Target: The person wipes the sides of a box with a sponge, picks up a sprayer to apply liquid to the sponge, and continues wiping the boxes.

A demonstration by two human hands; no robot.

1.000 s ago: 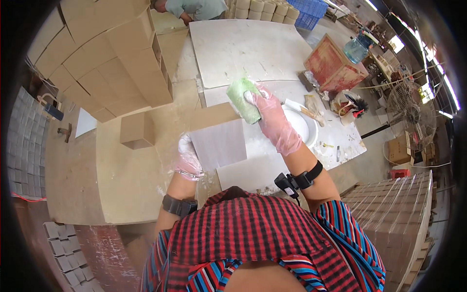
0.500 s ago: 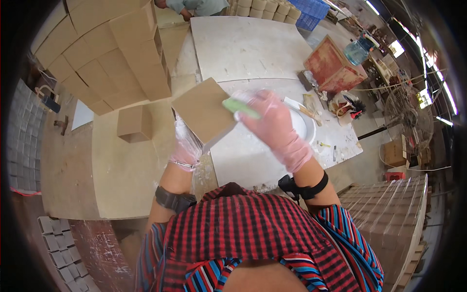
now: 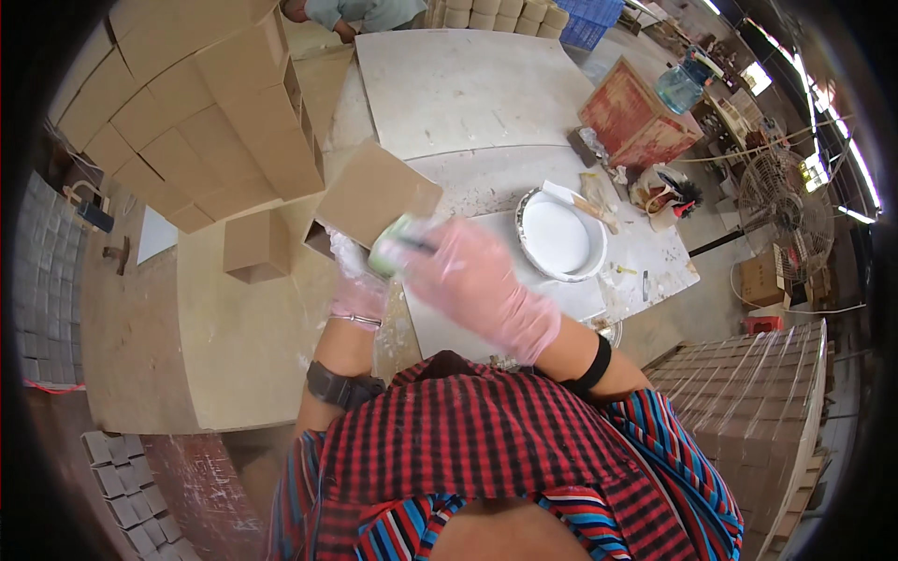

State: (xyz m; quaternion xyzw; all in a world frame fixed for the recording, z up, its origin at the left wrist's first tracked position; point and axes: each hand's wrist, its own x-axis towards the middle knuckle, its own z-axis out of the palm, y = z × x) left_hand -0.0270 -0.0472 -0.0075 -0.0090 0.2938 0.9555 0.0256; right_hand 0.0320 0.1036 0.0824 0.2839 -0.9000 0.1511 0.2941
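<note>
A brown cardboard box [image 3: 379, 192] is tilted in front of me above the table, one smooth side facing up. My left hand [image 3: 357, 292], in a clear pinkish glove, grips it at its near left edge; some of the fingers are hidden. My right hand [image 3: 482, 285], gloved alike and blurred by motion, is closed around a light green sponge-like pad [image 3: 385, 248] at the box's near edge. To the right stands a round tub [image 3: 524, 254] of white liquid. Across its far right rim lies a flat brush [image 3: 587, 208] with a wooden handle.
A tall stack of cardboard boxes [image 3: 192, 126] rises at the left, with one smaller open box [image 3: 254, 245] before it. At the far right are a worn red crate [image 3: 629, 117], a blue water jug [image 3: 683, 86] and a fan [image 3: 784, 208]. Another person's sleeve [image 3: 374, 11] shows at the far edge.
My right hand has swept left and nearer to me with the pad, from the box's right side to its near edge. The tub is now uncovered. The box has shifted slightly left.
</note>
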